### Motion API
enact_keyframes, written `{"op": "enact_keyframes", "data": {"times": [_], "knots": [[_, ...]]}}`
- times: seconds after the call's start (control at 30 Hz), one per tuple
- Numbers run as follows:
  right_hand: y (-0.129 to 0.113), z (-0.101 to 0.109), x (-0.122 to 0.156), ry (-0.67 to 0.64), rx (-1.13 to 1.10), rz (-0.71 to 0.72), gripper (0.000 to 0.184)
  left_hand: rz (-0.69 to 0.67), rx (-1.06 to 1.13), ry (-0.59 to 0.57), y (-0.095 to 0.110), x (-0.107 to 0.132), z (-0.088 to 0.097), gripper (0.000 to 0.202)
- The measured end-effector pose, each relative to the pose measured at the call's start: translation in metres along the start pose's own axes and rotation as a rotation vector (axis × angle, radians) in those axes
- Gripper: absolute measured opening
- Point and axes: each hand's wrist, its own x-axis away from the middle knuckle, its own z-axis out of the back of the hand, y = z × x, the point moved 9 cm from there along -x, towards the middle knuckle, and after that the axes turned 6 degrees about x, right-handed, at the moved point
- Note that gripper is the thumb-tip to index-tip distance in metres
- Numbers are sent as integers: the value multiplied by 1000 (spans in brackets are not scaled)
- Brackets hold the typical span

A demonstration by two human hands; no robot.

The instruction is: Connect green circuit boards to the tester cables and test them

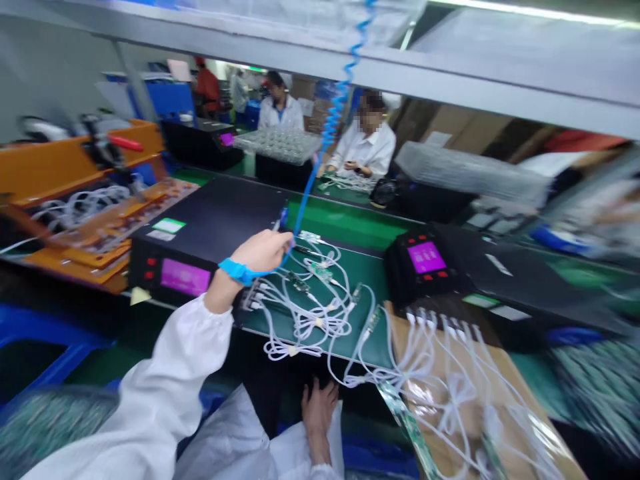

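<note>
My left hand [265,251], wearing a blue wrist strap [239,272], is closed above the green mat beside a black box [220,207]. A blue coiled cord [331,120] runs from above past its fingers to the strap. Slim pointed shapes show by the fingers, but what they hold is unclear. Just right of it lie small green circuit boards [320,271] on bundled white cables [320,323]. My right hand [320,405] rests low over my lap, fingers spread, holding nothing visible.
Another black box with a purple screen [426,257] stands right, with white cables plugged in above a brown board [505,373]. An orange fixture [100,227] is at left. Across the bench sit people in white coats [367,143]. A shelf beam [300,50] crosses overhead.
</note>
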Motion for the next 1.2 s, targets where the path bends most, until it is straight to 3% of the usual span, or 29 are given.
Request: {"op": "enact_keyframes", "data": {"times": [0.3,0.5,0.83,1.2], "knots": [[8,2,0,36,-304,-116,44,10,-28,-10,-25,-9,-7,32],[8,4,1,32,-353,-116,43,6,-51,5,-22,-6,-8,32],[8,11,2,35,-365,-121,43,17,-45,-21,-35,-7,-12,32],[4,10,1,-10,-144,-50,45,-23,-20,-1,-18,-5,-7,36]]}}
